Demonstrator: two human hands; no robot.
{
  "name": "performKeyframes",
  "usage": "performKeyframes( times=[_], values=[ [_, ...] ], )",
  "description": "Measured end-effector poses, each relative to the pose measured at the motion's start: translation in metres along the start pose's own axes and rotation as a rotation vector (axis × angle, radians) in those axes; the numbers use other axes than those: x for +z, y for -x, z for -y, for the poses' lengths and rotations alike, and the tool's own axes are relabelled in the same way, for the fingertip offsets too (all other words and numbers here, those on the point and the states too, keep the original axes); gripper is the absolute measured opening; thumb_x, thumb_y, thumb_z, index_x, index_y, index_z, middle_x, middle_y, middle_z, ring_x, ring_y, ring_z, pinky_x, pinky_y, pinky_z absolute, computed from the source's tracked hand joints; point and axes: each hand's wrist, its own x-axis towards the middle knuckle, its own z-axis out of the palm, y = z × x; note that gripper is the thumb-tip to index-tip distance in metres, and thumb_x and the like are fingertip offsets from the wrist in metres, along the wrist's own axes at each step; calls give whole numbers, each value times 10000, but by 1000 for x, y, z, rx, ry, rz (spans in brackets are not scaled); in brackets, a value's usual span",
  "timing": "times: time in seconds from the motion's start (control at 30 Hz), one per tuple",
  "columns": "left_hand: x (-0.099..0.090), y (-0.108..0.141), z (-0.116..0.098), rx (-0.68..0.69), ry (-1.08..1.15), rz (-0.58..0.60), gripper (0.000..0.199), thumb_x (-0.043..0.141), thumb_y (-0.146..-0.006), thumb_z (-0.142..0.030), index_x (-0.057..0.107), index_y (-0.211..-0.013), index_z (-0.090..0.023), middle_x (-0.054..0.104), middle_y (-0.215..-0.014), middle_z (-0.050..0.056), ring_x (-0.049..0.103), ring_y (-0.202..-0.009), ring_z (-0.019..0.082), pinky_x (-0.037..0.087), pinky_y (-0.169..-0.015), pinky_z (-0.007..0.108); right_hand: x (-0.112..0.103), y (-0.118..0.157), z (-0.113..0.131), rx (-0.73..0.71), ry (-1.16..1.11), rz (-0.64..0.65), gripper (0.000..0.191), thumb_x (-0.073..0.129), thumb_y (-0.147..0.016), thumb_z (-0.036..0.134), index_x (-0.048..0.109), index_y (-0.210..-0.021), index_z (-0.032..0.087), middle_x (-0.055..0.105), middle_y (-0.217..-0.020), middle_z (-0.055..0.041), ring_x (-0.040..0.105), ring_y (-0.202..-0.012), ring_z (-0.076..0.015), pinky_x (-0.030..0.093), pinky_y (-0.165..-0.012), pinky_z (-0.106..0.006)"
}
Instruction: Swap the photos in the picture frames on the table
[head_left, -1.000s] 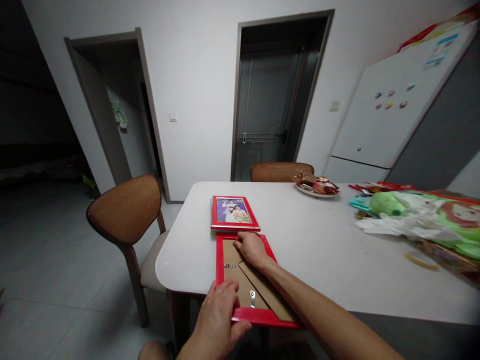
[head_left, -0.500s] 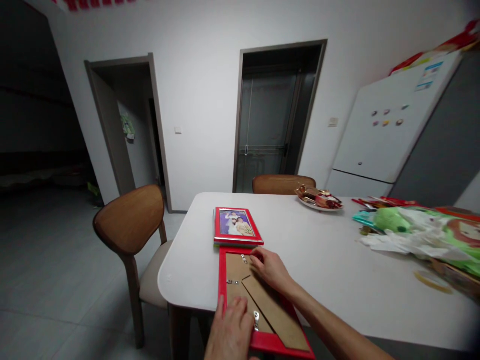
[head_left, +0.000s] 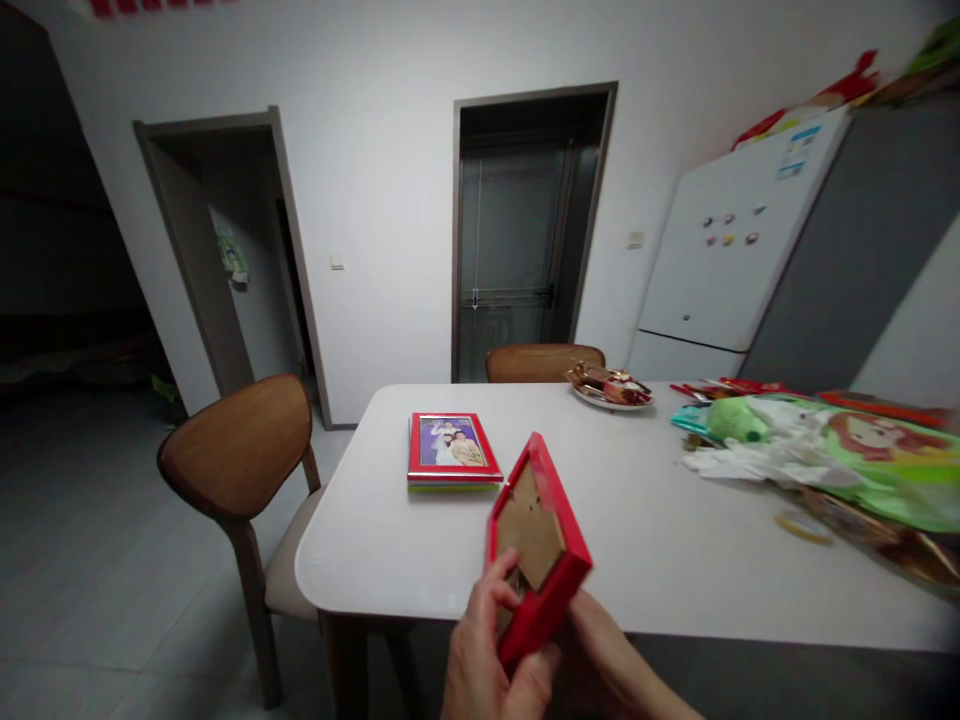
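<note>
A red picture frame [head_left: 559,520] is held up tilted above the table's near edge, its brown backing board [head_left: 529,525] facing me. My left hand [head_left: 487,640] grips its lower end, with fingers over the backing and the thumb by the bottom edge. Behind the frame's right side is my right hand [head_left: 589,620]; its fingers are hidden by the frame. Farther back on the table lies another red picture frame [head_left: 491,470], photo side up, showing people in pale clothes on purple. It rests on a stack with a green edge [head_left: 450,488] beneath it.
The white table [head_left: 390,560] has a rounded left corner. A plate of wrapped items [head_left: 611,390] stands at the back. Green and white bags [head_left: 795,440] and a roll of tape [head_left: 804,528] lie at right. Wooden chairs stand left [head_left: 240,450] and behind [head_left: 544,362].
The frame that lay backing-up on the table is lifted and tilted upright. My right hand has gone from its top edge to behind it. The view has shifted slightly right.
</note>
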Motion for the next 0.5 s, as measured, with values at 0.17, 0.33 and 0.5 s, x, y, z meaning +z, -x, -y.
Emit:
performKeyframes(
  times=[0.17, 0.33, 0.5],
  values=[
    [18, -22, -23, -78, 346, -102, 376, 503, -712, -179, 367, -1062, -190, 509, -1175, 96, 500, -1043, 210, 426, -855, 320, -8, -4, -1, -75, -311, -151, 435, 585, -659, 338, 476, -1062, 217, 658, -799, -12, 622, -703, -177, 495, -635, -291],
    [33, -55, -21, -107, 675, -84, 580, 533, -656, -74, 289, -1170, -181, 516, -1160, 90, 533, -999, 175, 427, -868, 312, -89, -17, 28, -1, -29, -401, 606, 585, -627, 272, 391, -1198, 223, 673, -721, -19, 622, -575, -203, 488, -517, -314],
    [71, -68, 11, -193, 536, 53, 481, 498, -637, -5, 416, -1088, -151, 575, -1082, 67, 557, -953, 162, 452, -826, 274, -163, -40, 53, 6, 521, -573, 530, 545, -657, 282, 478, -1158, 125, 677, -684, -65, 619, -566, -200, 459, -518, -281]
  ],
)
